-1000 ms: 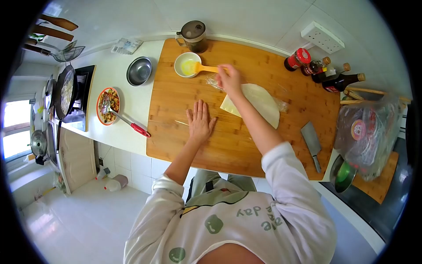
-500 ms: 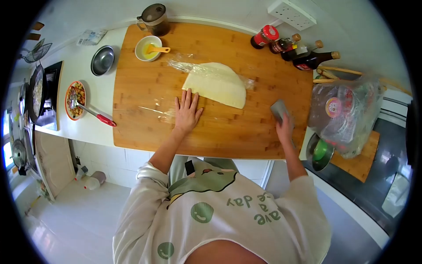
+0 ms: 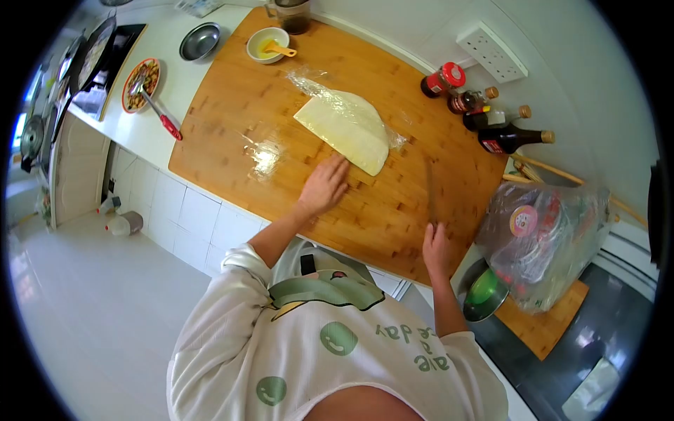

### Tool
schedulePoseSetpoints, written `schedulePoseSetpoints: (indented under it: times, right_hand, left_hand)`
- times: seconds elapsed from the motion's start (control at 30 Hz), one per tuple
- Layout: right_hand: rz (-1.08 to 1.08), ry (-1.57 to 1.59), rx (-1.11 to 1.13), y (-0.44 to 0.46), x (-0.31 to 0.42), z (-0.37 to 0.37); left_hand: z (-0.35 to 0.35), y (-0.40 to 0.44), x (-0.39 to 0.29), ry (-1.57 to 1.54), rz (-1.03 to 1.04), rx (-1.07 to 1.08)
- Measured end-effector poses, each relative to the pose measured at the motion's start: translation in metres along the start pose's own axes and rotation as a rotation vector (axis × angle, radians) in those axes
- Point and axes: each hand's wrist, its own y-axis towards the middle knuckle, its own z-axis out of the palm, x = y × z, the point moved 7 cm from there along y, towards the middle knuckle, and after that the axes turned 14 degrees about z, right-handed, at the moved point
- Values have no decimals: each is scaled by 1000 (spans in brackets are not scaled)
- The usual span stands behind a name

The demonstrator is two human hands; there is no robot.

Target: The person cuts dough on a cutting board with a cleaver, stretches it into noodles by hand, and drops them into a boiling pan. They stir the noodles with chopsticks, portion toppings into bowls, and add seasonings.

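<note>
Head view: the folded dough sheet [image 3: 345, 130] lies flat near the middle of the wooden board [image 3: 232, 105], its straight edge toward the person and its curved edge away. Clear film [image 3: 312, 85] lies across the far part of the sheet.

Left grip [image 3: 325, 186]: fingers extended and lightly spaced, pinching nothing. The fingertips are at the straight edge of the dough; whether they press on it or only meet it cannot be told.

Right grip [image 3: 437, 242]: fingers closed around the handle end of a knife [image 3: 430, 186], to the right of the dough and well apart from it. The blade appears narrow and blurred, pointing away from the person.

Handling, dough: judged soft, limp and easily stretched or torn; the surface may be tacky or slick. Support it with flat fingers along the straight edge. Avoid lifting it by one corner.

Handling, knife: judged stiff and heavier toward the blade. Take hold by the handle only, and keep the fingers of the other grip clear of the edge.

Adjacent items: a white bowl [image 3: 260, 59] with a brush [image 3: 283, 50] in it stands on the board's far left part.
</note>
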Motion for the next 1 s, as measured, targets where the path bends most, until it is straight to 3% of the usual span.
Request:
schedulePoseSetpoints:
  times: [0.07,0.13,0.2,0.37,1.0]
  right_hand:
    - [-148,-34,201,21,60,17]
    - [-430,41,204,34,134,29]
    - [-481,4,321,54,181,63]
    - [-677,-105,296,60,266,87]
    - [-734,-213,324,54,286,104]
  left_hand:
    - [-24,-5,21,160,-176,-108]
    - [-28,-9,40,215,-172,-131]
    - [-38,-9,47,301,-138,-182]
    - [-59,-6,52,290,-161,-245]
    - [-47,-4,62,317,-94,-204]
